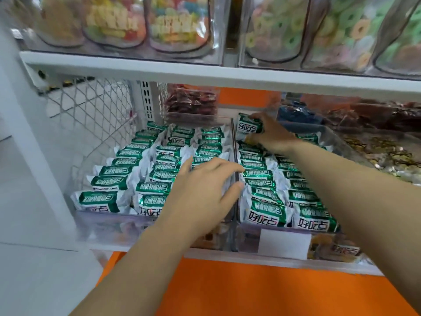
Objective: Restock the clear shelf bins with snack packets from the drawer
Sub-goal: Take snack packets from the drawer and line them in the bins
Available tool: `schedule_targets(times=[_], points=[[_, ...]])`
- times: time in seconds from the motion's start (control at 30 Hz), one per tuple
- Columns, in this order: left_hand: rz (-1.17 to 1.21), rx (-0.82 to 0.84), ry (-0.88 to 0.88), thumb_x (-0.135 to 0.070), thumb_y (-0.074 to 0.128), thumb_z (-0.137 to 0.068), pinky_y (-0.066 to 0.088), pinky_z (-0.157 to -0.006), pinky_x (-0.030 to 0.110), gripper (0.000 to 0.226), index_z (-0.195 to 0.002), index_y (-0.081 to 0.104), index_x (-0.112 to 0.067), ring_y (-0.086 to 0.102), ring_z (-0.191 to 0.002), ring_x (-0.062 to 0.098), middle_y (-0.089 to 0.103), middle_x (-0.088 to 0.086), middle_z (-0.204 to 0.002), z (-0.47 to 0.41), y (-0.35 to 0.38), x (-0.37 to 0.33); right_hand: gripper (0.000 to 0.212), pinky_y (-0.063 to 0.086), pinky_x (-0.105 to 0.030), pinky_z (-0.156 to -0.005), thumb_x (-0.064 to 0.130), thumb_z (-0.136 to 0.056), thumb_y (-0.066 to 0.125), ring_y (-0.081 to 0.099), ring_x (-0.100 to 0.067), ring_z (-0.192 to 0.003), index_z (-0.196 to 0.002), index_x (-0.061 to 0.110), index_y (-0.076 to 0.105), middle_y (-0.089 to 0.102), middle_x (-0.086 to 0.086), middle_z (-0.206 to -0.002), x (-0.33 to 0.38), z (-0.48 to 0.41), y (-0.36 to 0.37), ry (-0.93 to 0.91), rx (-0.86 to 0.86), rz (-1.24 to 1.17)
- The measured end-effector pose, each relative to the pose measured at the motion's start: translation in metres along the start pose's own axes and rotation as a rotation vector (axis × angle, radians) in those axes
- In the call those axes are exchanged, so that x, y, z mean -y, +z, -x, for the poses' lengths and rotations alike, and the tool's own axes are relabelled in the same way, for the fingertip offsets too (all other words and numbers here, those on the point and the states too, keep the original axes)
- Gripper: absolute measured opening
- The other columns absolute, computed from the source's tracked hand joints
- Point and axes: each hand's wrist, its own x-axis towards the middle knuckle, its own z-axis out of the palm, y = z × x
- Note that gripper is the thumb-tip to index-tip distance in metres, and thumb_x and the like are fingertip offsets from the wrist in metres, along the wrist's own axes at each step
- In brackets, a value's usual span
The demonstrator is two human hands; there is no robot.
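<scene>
Two clear shelf bins sit side by side, split by a clear divider wall (232,142). Both hold rows of green and white snack packets: the left bin (102,226) has three rows, the right bin (284,244) two. My right hand (271,133) reaches to the back of the right bin and grips one green packet (248,127) upright above the rows. My left hand (205,192) lies with straight fingers over the packets at the front of the left bin, its fingertips against the divider. The drawer is not in view.
A white shelf (205,71) overhangs the bins, carrying clear jars of coloured sweets (177,23). Behind are a bin of dark red packets (191,102) and a wire mesh panel (91,103). Further clear bins with brown snacks (376,133) lie to the right. An orange surface (250,290) runs below.
</scene>
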Motion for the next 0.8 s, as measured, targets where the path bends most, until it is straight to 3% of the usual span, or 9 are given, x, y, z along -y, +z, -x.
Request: schedule_targets(times=[0.07, 0.1, 0.2, 0.27, 0.33, 0.47, 0.63, 0.8], points=[[0.050, 0.002, -0.008, -0.044, 0.036, -0.098, 0.012, -0.118, 0.038, 0.033, -0.128, 0.047, -0.040, 0.044, -0.118, 0.001, 0.047, -0.021, -0.132, -0.003, 0.003, 0.001, 0.061, 0.038, -0.044, -0.107, 0.030, -0.092, 0.059, 0.040, -0.025, -0.125, -0.145, 0.026, 0.028, 0.026, -0.004, -0.148, -0.004, -0.006, -0.002, 0.019, -0.018, 0.101], [0.063, -0.004, -0.009, -0.043, 0.037, -0.097, 0.015, -0.116, 0.039, 0.032, -0.127, 0.048, -0.040, 0.044, -0.115, 0.001, 0.048, -0.020, -0.130, -0.004, 0.003, 0.001, 0.061, 0.030, -0.049, -0.112, 0.036, -0.092, 0.057, 0.029, -0.029, -0.135, -0.146, 0.030, 0.028, 0.017, -0.002, -0.152, -0.003, -0.008, -0.001, 0.030, -0.030, 0.149], [0.099, -0.033, -0.006, -0.042, 0.039, -0.097, 0.022, -0.113, 0.036, 0.030, -0.125, 0.050, -0.038, 0.036, -0.100, -0.006, 0.049, -0.020, -0.127, -0.004, 0.005, 0.001, 0.054, 0.032, -0.047, -0.109, 0.036, -0.097, 0.043, 0.015, -0.030, -0.143, -0.148, 0.032, 0.025, 0.004, 0.006, -0.156, -0.003, -0.006, 0.003, 0.005, -0.041, 0.179], [0.106, -0.046, -0.002, -0.042, 0.039, -0.098, 0.024, -0.111, 0.034, 0.030, -0.125, 0.051, -0.038, 0.033, -0.098, -0.007, 0.048, -0.021, -0.127, -0.004, 0.006, 0.003, 0.049, 0.016, -0.049, -0.115, 0.034, -0.101, 0.032, 0.006, -0.027, -0.146, -0.149, 0.028, 0.025, -0.002, 0.007, -0.158, -0.005, -0.004, 0.005, -0.047, -0.090, 0.248], [0.113, -0.048, 0.010, -0.042, 0.039, -0.098, 0.025, -0.110, 0.032, 0.030, -0.125, 0.051, -0.038, 0.035, -0.101, -0.007, 0.049, -0.020, -0.127, -0.003, 0.006, 0.003, 0.046, 0.006, -0.048, -0.118, 0.032, -0.102, 0.029, 0.006, -0.026, -0.146, -0.148, 0.024, 0.031, 0.005, 0.002, -0.159, -0.006, -0.007, 0.006, -0.122, -0.182, 0.410], [0.114, -0.053, 0.018, -0.041, 0.040, -0.098, 0.028, -0.108, 0.032, 0.030, -0.125, 0.052, -0.036, 0.041, -0.108, -0.001, 0.050, -0.018, -0.125, -0.004, 0.006, 0.004, 0.043, 0.010, -0.051, -0.118, 0.023, -0.101, 0.029, 0.024, -0.026, -0.142, -0.143, 0.022, 0.036, 0.040, -0.003, -0.147, 0.002, -0.017, 0.015, -0.135, -0.186, 0.638], [0.099, -0.045, 0.019, -0.042, 0.039, -0.098, 0.027, -0.107, 0.030, 0.031, -0.126, 0.051, -0.037, 0.043, -0.107, -0.002, 0.050, -0.019, -0.126, -0.003, 0.006, 0.004, 0.044, 0.025, -0.048, -0.115, 0.024, -0.103, 0.025, 0.033, -0.028, -0.138, -0.147, 0.020, 0.033, 0.038, -0.011, -0.148, 0.006, -0.006, 0.005, -0.120, -0.070, 0.542], [0.098, -0.054, 0.020, -0.041, 0.039, -0.098, 0.027, -0.104, 0.028, 0.031, -0.126, 0.051, -0.036, 0.045, -0.106, 0.001, 0.051, -0.017, -0.127, -0.002, 0.006, 0.002, 0.046, 0.015, -0.049, -0.118, 0.025, -0.105, 0.025, 0.019, -0.024, -0.145, -0.150, 0.024, 0.024, 0.029, -0.005, -0.155, -0.006, -0.013, -0.005, -0.260, -0.006, 0.687]])
